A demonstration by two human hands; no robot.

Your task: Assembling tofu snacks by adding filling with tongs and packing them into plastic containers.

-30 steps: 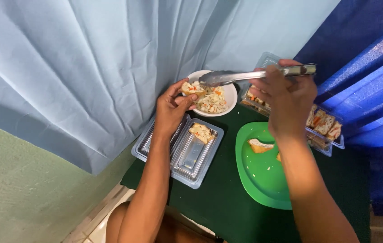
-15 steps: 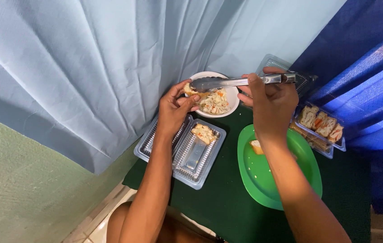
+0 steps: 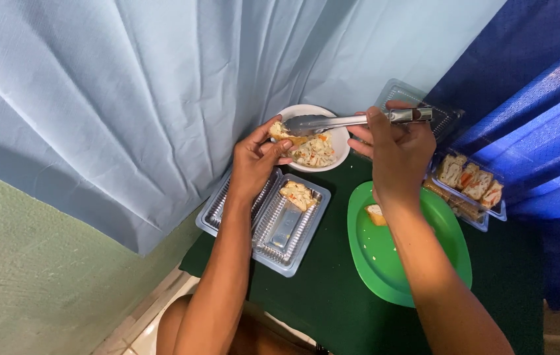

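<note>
Tongs (image 3: 352, 121) drawn nearer, clear open tray (image 3: 267, 220), green plate (image 3: 391, 263)

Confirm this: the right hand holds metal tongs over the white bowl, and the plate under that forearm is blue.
Not quite. The right hand does hold the metal tongs over the white bowl, but the head view shows the plate is green, not blue.

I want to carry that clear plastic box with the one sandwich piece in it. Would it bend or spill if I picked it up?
The clear plastic box looks thin and ribbed, so it would probably flex. It lies open with one sandwich piece at the far end, so it may well tip that way. Being nearly empty, it is likely light and slides easily on the dark green tablecloth.
</note>
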